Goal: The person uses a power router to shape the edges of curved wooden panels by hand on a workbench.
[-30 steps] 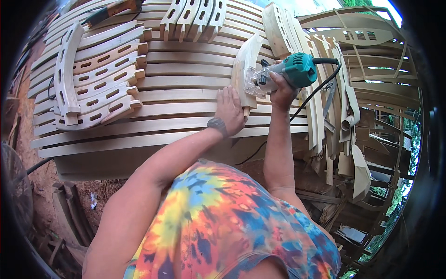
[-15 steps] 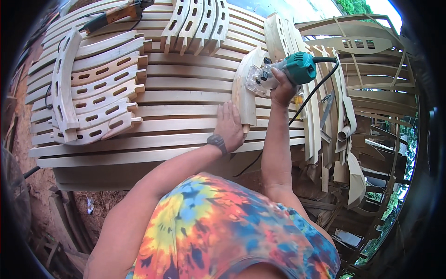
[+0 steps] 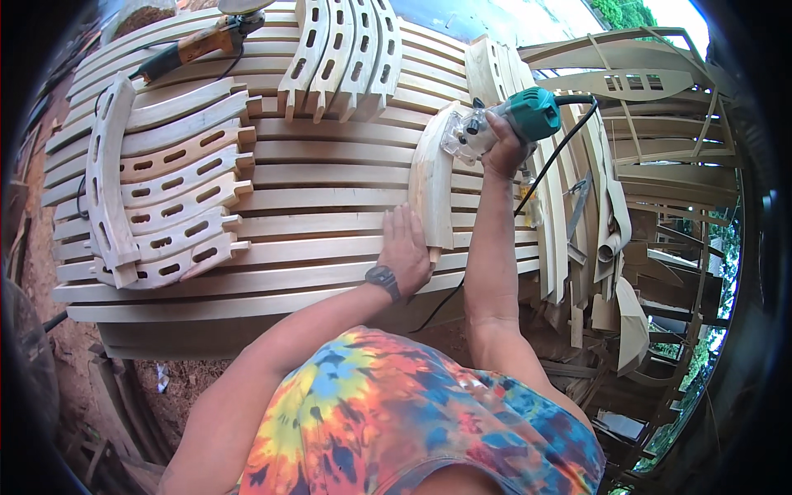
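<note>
My right hand [image 3: 505,148] is closed around a green trim router [image 3: 532,115] with a clear base. The router's base sits against the right side of a curved wooden piece [image 3: 431,181], near its far end. The bit is hidden from view. With fingers stretched out, my left hand [image 3: 404,247] lies flat against the near left side of that piece, by a short tenon at its end. A black watch circles the left wrist. The piece rests on a bed of parallel wooden slats [image 3: 330,200].
Slotted curved rails [image 3: 177,186] lie at the left, with several more slotted rails [image 3: 342,58] at the far middle. An angle grinder [image 3: 194,49] rests at the far left. The router's black cord [image 3: 569,144] loops beside my right forearm. A small bottle [image 3: 530,198] stands right of it.
The view has shifted, so the slats and rails appear lower. Along the curved piece, the router has moved toward the far end. My left hand stays on the near end.
</note>
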The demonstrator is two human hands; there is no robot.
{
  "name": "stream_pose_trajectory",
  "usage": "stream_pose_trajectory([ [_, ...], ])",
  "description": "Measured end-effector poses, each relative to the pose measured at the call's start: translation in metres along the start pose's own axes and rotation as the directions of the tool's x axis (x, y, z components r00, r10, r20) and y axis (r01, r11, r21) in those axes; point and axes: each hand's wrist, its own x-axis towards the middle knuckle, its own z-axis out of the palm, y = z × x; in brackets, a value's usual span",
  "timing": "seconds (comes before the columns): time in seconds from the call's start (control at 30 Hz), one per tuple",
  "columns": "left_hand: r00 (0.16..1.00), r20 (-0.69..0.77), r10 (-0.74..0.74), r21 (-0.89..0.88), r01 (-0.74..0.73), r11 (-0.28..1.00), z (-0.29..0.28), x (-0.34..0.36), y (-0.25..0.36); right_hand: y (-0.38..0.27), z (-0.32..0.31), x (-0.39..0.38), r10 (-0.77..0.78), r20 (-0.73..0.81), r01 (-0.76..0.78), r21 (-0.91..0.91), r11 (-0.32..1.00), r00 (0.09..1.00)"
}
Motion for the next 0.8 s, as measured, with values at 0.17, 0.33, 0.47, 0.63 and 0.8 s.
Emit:
stream_pose_trajectory([
  [0.17, 1.0, -0.004, 0.002, -0.01, -0.002, 1.0, 0.003, 0.0, 0.0, 0.016, 0.0, 0.02, -0.014, -0.05, 0.012, -0.053, 0.999, 0.999],
  [0.33, 1.0, -0.019, 0.02, -0.015, -0.021, 1.0, 0.005, 0.0, -0.002, 0.026, 0.004, 0.037, -0.017, -0.058, 0.014, -0.061, 0.998, 0.998],
  [0.47, 0.999, -0.024, 0.021, 0.003, -0.021, 1.0, 0.005, -0.001, -0.003, 0.033, 0.008, 0.05, -0.046, -0.098, 0.037, -0.091, 0.995, 0.994],
  [0.63, 0.999, 0.03, 0.026, 0.007, -0.026, 1.0, 0.0, 0.0, 0.0, 0.042, -0.004, 0.068, -0.091, -0.112, 0.079, -0.104, 0.991, 0.99],
  [0.8, 0.958, 0.282, -0.056, -0.221, 0.122, 0.968, -0.056, 0.017, -0.006, -0.02, -0.035, 0.046, -0.139, -0.145, 0.107, -0.209, 0.972, 0.98],
])
